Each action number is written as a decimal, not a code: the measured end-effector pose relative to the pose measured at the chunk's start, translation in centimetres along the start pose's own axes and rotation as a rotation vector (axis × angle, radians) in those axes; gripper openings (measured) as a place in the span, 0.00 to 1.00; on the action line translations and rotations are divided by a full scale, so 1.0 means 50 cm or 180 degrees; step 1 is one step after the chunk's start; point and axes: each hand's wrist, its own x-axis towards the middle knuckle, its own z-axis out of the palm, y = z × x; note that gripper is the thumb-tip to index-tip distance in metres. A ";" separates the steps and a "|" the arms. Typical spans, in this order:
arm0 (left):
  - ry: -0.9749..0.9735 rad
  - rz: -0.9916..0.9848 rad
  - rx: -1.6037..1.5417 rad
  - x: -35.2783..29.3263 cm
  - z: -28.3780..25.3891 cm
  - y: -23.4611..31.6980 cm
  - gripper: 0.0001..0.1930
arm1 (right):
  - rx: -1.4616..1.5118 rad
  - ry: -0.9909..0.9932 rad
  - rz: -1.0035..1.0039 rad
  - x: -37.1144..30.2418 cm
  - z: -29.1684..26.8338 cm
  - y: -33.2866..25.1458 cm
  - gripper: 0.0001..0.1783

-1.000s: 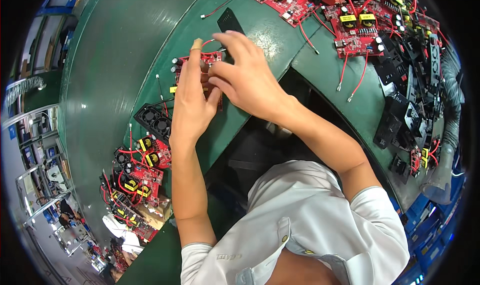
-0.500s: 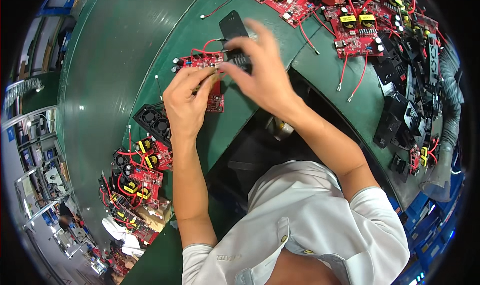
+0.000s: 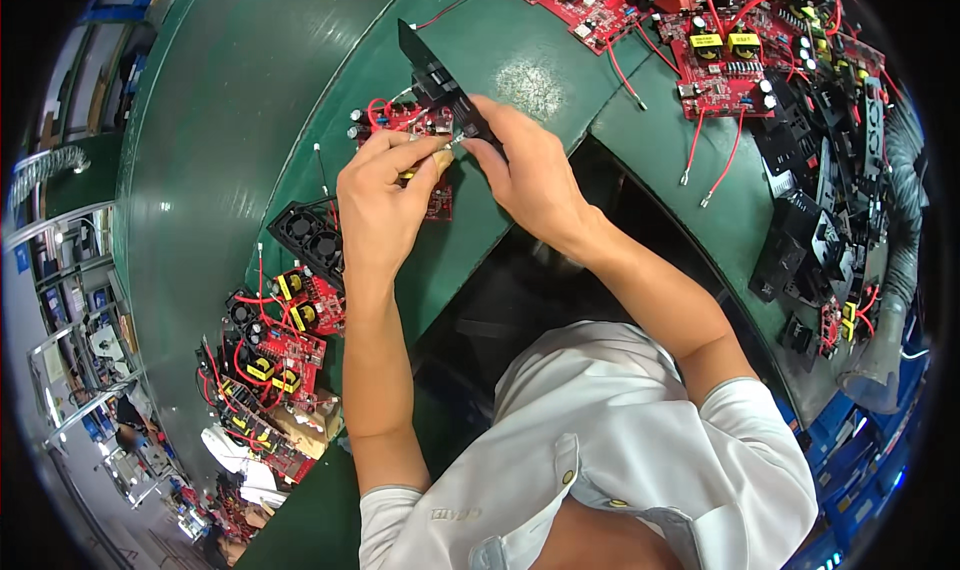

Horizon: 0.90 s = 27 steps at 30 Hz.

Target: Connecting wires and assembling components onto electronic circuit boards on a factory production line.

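Note:
My right hand (image 3: 530, 165) grips a black plastic panel (image 3: 440, 80) with a socket-like block on it, tilted up on its edge. My left hand (image 3: 385, 190) is closed in a pinch right beside the panel's lower end. Something small and silvery shows at its fingertips, too small to name. Under both hands lies a red circuit board (image 3: 435, 120) with capacitors and a looped red wire (image 3: 376, 110). My left fingers cover much of that board.
Black twin fans (image 3: 305, 235) lie left of my left forearm, with several red boards (image 3: 290, 355) below them. More red boards (image 3: 722, 90) with loose red wires stand at the upper right. Black plastic parts (image 3: 800, 220) are heaped at the far right, beside a grey flexible duct (image 3: 900, 230).
My right hand, open over the panel before, has closed on it and lifted it up on edge. My left hand keeps its pinch, shifted slightly right.

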 end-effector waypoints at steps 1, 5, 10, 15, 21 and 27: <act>0.0022 0.0051 0.0073 0.000 0.003 0.000 0.09 | -0.0041 -0.0030 -0.0107 -0.001 0.002 0.003 0.23; 0.0068 0.0056 0.0306 -0.001 0.011 -0.002 0.09 | -0.0092 -0.0024 -0.0201 -0.005 0.009 0.000 0.24; 0.0193 0.0396 0.0657 0.001 0.016 -0.008 0.08 | -0.0116 0.0058 -0.0403 -0.001 0.008 0.002 0.25; 0.0161 0.0517 0.0693 0.000 0.016 -0.012 0.09 | -0.0168 -0.0022 -0.0414 -0.004 0.014 0.000 0.27; 0.0124 0.0353 0.0576 0.000 0.014 -0.011 0.09 | -0.0131 0.0079 -0.0491 -0.001 0.010 0.007 0.28; 0.0086 0.0421 0.0710 0.001 0.013 -0.014 0.09 | -0.0162 0.0037 -0.0498 -0.002 0.010 0.005 0.28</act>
